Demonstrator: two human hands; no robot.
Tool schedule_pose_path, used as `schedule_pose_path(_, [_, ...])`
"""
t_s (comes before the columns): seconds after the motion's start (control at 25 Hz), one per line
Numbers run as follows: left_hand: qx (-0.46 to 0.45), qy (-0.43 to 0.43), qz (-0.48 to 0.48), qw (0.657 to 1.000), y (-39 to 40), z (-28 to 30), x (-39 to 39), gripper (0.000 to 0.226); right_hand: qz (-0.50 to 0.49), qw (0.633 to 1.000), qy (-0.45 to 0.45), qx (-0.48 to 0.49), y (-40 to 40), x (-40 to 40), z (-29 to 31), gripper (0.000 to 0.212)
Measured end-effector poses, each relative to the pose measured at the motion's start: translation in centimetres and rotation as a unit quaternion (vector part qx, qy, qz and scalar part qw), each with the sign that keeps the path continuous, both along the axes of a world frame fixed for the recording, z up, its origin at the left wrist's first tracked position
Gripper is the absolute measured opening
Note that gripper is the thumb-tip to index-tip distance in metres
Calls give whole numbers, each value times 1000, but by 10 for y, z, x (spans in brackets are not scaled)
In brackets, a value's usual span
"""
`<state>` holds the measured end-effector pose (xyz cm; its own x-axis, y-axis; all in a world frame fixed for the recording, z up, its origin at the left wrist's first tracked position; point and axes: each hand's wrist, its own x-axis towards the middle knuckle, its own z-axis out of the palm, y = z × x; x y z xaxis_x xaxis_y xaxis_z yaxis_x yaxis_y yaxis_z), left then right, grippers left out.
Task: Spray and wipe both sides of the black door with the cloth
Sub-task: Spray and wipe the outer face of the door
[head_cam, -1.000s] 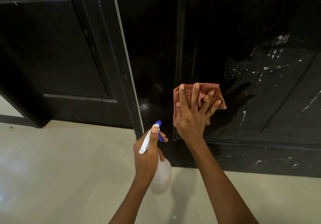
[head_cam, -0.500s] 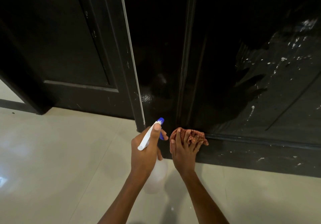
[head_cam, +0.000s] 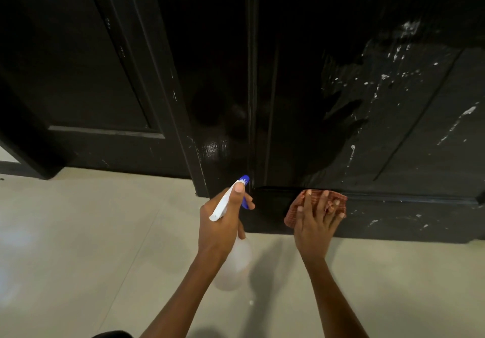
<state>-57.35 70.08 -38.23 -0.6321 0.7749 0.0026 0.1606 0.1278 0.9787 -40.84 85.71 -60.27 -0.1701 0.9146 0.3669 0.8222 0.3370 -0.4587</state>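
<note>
The black door [head_cam: 367, 117] fills the upper right, glossy and wet, with white specks and drips on its lower panel. My right hand [head_cam: 315, 222] presses a red checked cloth [head_cam: 292, 213] flat against the door's bottom rail, fingers spread over it. My left hand [head_cam: 223, 222] grips a translucent spray bottle [head_cam: 233, 264] with a white head and blue nozzle, held just left of the door's lower corner, nozzle pointing at the door.
A second black panelled door or frame [head_cam: 91, 80] stands at the left, its edge meeting the wet door. Pale tiled floor [head_cam: 78, 246] spreads below both. A few white drops lie on the floor near the bottle.
My right hand slid the cloth down from the lower panel to the bottom rail, then right along it. The left hand with the bottle stayed about where it was.
</note>
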Motion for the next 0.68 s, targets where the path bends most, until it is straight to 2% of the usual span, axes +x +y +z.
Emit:
schedule_pose_path(0.16, [-3,7,6,1000,-7,2,1,56,-77,975,197,-75,-12,-47,27,61])
schedule_pose_path(0.24, [-4,17,9,1000,-12,-1,-2,57,-77,963,237,-104,-27,-86,39,61])
schedule_pose_path(0.28, [-5,20,13,1000,-15,-3,-5,58,-55,965,236,-97,-34,-105,37,59])
schedule_pose_path(0.36, [-7,15,30,999,-19,-8,-12,62,1,985,166,-44,-48,-135,29,57])
schedule_pose_path(0.48, [-28,11,62,998,-20,-16,-19,65,16,984,176,5,-52,-158,35,99])
schedule_pose_path(0.56, [-32,10,52,998,-15,-19,-19,68,31,996,85,22,-51,-152,22,93])
schedule_pose_path(0.68, [-38,-13,36,999,1,-22,-5,76,77,997,3,-30,-33,-115,-15,63])
